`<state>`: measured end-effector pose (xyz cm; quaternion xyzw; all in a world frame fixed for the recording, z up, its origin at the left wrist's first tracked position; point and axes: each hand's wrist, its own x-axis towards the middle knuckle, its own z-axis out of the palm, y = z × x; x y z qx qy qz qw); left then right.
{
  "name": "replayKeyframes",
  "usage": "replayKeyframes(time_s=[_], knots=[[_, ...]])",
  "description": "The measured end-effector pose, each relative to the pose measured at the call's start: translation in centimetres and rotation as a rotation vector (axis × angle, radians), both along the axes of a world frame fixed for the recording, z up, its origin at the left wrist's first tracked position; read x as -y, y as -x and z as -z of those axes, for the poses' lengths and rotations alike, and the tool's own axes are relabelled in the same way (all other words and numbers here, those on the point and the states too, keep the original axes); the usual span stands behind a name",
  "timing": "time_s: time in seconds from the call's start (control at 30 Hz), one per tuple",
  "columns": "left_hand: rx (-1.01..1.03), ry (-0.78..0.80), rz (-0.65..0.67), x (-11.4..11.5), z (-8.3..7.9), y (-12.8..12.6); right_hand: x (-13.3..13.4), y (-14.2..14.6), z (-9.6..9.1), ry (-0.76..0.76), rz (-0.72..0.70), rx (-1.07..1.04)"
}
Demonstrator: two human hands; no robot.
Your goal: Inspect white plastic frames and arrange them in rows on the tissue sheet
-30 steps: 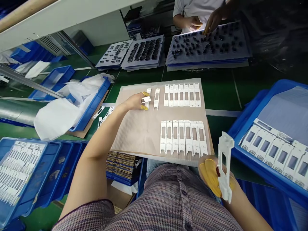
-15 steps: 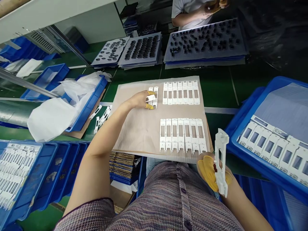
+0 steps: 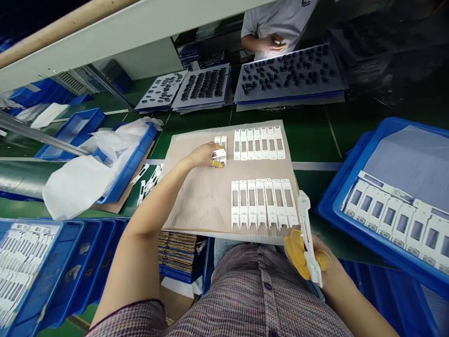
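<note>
My left hand (image 3: 204, 155), with yellow finger covers, is closed on a small white plastic piece (image 3: 219, 153). It rests over two upright white plastic frames (image 3: 223, 142) at the left of the sheet, partly hiding them. My right hand (image 3: 310, 255), also with yellow covers, grips a long white plastic frame (image 3: 306, 234) that stands tilted on edge just beyond the sheet's near right corner. On the pale brown sheet (image 3: 196, 196), an upper row of white frames (image 3: 257, 143) and a lower row (image 3: 260, 199) lie side by side, several in each.
At right, a blue tray (image 3: 333, 192) holds more white frames. Loose white parts (image 3: 142, 185) lie left of the sheet, beside a blue bin (image 3: 140, 152) with white wrapping. Across the bench, a person (image 3: 270, 32) stands behind sheets of small black parts (image 3: 287, 72). A shelf edge (image 3: 140, 40) crosses overhead.
The view has tipped up slightly, so the bench sits lower in the picture. My right hand has brought its frame left toward the sheet and tilted it. My left hand stays over the same frames.
</note>
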<state>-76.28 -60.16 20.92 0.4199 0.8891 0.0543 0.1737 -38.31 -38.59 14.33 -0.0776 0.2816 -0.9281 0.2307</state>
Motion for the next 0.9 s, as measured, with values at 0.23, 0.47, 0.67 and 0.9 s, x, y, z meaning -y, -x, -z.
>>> replayKeyframes(time_s=[0.23,0.47,0.67,0.9], knots=[[-0.017,-0.068,0.03,-1.9,-0.8,0.7,-0.1,0.2,0.9,0.061,0.034,-0.04],[0.033,-0.046,0.052,-3.6,-0.6,1.3,-0.6,0.1,1.5,0.08,0.041,-0.038],[0.05,-0.081,0.035,-3.7,-0.2,1.5,-0.8,0.2,1.6,0.035,-0.028,-0.027],[0.172,-0.283,-0.112,-2.6,-1.2,0.2,-0.7,0.1,0.2,0.011,0.105,-0.126]])
